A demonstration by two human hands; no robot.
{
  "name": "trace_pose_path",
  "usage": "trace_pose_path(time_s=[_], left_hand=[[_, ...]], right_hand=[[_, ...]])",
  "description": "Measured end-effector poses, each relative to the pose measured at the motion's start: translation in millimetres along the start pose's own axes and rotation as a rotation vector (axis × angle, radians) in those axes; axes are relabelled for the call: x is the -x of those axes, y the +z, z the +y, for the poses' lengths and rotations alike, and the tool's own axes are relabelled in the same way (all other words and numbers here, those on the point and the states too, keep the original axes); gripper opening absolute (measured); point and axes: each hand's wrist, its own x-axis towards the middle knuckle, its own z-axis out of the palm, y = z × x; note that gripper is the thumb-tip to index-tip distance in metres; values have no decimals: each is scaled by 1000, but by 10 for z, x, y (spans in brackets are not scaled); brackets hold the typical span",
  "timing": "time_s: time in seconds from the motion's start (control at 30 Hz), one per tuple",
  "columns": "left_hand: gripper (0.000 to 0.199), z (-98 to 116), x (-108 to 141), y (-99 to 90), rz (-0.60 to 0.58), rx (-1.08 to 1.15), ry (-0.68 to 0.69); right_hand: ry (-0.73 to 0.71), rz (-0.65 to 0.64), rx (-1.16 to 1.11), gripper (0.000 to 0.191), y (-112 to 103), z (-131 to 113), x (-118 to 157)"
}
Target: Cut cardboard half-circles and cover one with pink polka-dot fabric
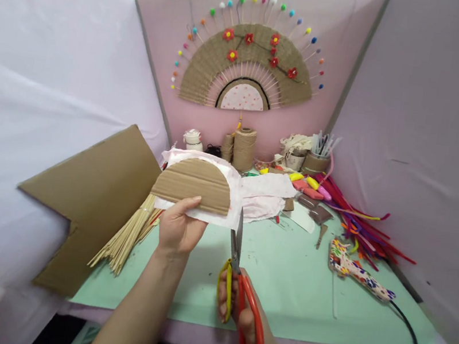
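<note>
My left hand (182, 225) grips a half-round piece of corrugated cardboard (195, 181), thumb on its face and the other fingers behind. Against the cardboard's back lies white-pink fabric (236, 199), which sticks out past the edge all round. In my right hand (241, 302) is a pair of scissors (236, 248) with one red and one yellow handle. Their blades point up and stand apart, with the tips at the fabric's lower right corner. Whether the blades touch the cloth I cannot tell.
A bundle of thin sticks (128, 231) and a large cardboard sheet (95, 191) lie left. Fabric scraps (267, 192), pipe cleaners (362, 216) and a corded, flower-patterned glue gun (357, 271) lie right. Twine spools (243, 148) stand behind, below a decorated fan (250, 65) on the wall.
</note>
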Motion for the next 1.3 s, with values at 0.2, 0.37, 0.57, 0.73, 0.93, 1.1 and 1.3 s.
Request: trace_pose_path(time_s=[0.2, 0.37, 0.57, 0.73, 0.93, 1.1, 1.3], left_hand=[[56, 14, 5, -63, 31, -29, 16], [56, 9, 27, -102, 71, -14, 41], [60, -25, 36, -132, 115, 6, 58], [62, -50, 34, -184, 117, 30, 43], [61, -57, 42, -203, 114, 37, 15], [60, -67, 42, -210, 120, 10, 19], [60, -64, 45, -227, 118, 20, 18]], right_hand=[[-12, 24, 85, 63, -8, 14, 22], [18, 10, 84, 63, 6, 31, 16], [52, 43, 92, 68, 30, 6, 7], [86, 79, 72, 67, 29, -4, 8], [98, 115, 68, 68, 40, -1, -8], [123, 107, 104, 68, 13, 23, -1], [164, 154, 133, 63, 27, 34, 9]])
